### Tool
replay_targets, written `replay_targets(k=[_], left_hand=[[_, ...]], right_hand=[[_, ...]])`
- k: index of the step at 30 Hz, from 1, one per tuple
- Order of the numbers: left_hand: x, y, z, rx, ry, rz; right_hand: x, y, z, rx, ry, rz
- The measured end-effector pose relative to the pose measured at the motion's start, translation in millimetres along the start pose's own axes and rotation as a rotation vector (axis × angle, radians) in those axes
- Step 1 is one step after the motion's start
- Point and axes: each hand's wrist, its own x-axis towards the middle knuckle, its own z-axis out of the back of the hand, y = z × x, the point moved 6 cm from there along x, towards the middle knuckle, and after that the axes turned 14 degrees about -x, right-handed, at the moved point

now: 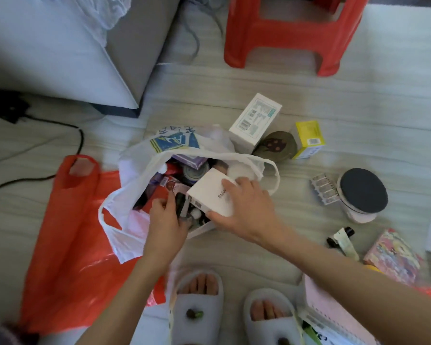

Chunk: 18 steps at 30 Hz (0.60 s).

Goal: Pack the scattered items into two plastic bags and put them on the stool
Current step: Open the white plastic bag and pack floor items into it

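Right hand point(244, 207) grips a white box point(213, 192) by its edges, holding it over the mouth of the white plastic bag point(135, 185). Left hand point(166, 215) is inside the bag mouth, fingers curled among the contents; can't tell if it's pinching anything. Red plastic bag point(67, 245) lies flat under and left of the white one. Red stool point(291, 33) stands beyond. Loose nearby: tall white carton point(255, 119), yellow box point(309, 138), dark-lidded jar point(362, 192).

Your floor point(334, 100), pale planks: white bag point(132, 185) at centre; red bag point(67, 245) at 8 o'clock; red stool point(291, 33) at 1; dark-lidded jar point(362, 192) at 3.
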Motion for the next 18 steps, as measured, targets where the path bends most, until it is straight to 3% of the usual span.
replay_targets(k=[5,10,13,15,18], left_hand=[[16.8,8.6,16.5,-0.184,-0.17,0.038],[18.4,4.6,19.2,-0.511,-0.3,0.014],[-1.5,2.5,2.2,-0.635,-0.251,0.11],[-8.1,8.4,-16.7,-0.645,-0.126,0.165],[-5.4,6.0,-25.7,-0.59,-0.009,0.122]], right_hand=[[51.0,34.9,18.1,-0.12,-0.099,0.015],[51.6,39.7,3.7,0.07,-0.131,0.047],[29.0,35.7,-20.8,0.117,-0.121,0.113],[16.7,31.9,-36.4,0.156,-0.076,0.142],[10.8,27.2,-38.0,0.229,-0.078,0.135]])
